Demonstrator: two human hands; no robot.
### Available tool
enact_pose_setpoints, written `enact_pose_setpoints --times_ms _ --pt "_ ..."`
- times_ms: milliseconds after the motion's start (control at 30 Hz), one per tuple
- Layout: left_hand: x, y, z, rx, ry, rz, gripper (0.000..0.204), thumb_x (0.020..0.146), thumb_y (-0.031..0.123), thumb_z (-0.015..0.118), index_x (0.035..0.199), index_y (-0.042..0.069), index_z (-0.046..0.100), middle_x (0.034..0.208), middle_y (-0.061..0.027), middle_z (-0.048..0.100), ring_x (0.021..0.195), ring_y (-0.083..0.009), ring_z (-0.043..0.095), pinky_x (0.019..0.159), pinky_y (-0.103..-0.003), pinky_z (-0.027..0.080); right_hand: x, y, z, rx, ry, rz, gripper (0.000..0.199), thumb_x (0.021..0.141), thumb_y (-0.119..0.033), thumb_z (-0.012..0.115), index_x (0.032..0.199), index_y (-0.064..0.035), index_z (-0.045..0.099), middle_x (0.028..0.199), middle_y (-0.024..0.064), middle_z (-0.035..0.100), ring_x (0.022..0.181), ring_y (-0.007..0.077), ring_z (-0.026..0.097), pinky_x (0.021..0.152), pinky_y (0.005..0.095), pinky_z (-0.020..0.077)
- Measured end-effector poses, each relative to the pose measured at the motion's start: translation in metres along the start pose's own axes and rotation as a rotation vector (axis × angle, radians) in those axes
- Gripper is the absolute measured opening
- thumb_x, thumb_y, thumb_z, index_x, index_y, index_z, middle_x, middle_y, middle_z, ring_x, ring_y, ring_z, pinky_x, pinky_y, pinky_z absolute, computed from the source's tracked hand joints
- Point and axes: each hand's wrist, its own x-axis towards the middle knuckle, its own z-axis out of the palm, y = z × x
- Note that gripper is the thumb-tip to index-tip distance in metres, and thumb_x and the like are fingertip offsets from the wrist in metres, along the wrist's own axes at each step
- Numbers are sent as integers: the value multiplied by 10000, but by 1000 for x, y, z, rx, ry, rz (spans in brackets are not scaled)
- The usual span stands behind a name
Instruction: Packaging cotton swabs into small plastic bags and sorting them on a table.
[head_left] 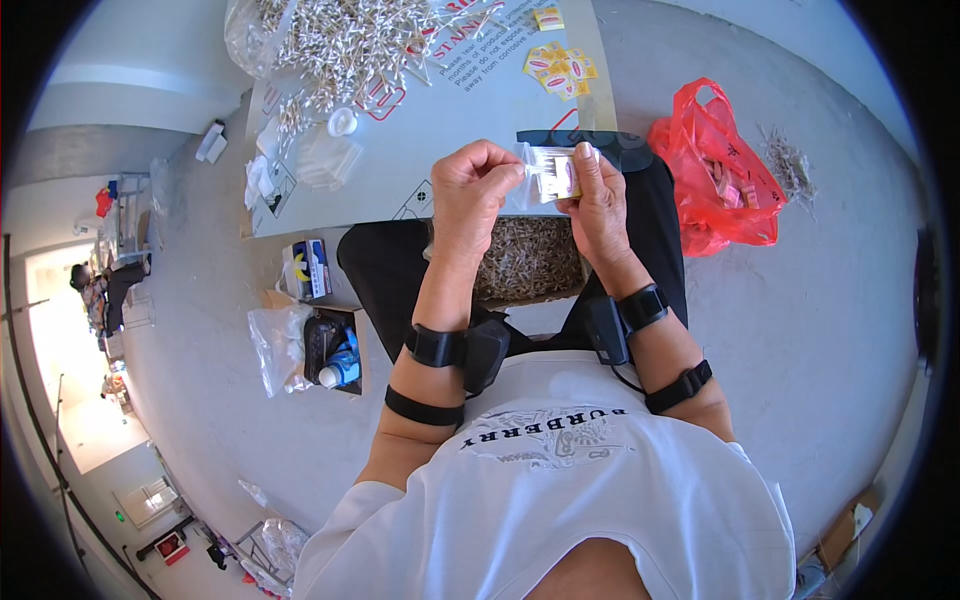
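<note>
One edge of the clear swab packet (548, 178) is pinched by the left hand (466, 190); its far end is clamped under the right hand's (600, 205) thumb. Judged light, soft, slippery; best gripped by edges. Noted: swab pile (345, 50) beyond left fingers; box (535, 298) limiting room below; yellow cards (560, 70) beyond; red bag (700, 130) rightward, apart.

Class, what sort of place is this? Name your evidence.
Probably a small packing workshop: white-tipped sticks heaped and yellow cards lying on a table, while left hand and right hand hold a small clear bag.
</note>
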Motion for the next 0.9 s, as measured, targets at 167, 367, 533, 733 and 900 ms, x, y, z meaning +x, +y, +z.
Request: enact_pose_setpoints --times_ms 167,367,533,733,900 --pt "-1 7 3 -11 32 33 82 731 11 649 666 -1 601 577 31 522 504 -14 405 450 -176 295 5 4 -10 224 -175 163 374 918 -458 510 934 -92 589 752 -3 616 591 66 564 474 197 424" --pt "-10 30 8 114 91 234 81 742 6 634 691 -4 573 604 34 524 518 -16 407 480 -181 331 5 9 -10 359 55 301 384 927 -455 493 893 -81 572 684 5 584 490 82 497 432 224 395" --pt "-9 33 6 222 23 413 85 699 -22 624 774 -1 588 706 11 530 565 -30 430 504 -187 355 11 18 -21 547 -131 313 415 921 -480 481 958 -77 571 786 18 618 664 127 610 577 302 508" --pt "-19 37 27 353 -164 474 208 663 -29 651 860 31 629 779 -7 533 651 -65 484 557 -191 393 6 12 -14 525 -114 306 444 939 -490 423 1009 -72 556 914 51 623 843 178 620 737 342 520" --pt "-19 25 29 368 -179 598 163 687 -42 702 819 19 629 759 -25 554 620 -71 493 548 -195 399 0 4 -7 495 -113 299 475 941 -508 396 1009 -63 548 900 82 617 847 182 614 711 324 513"
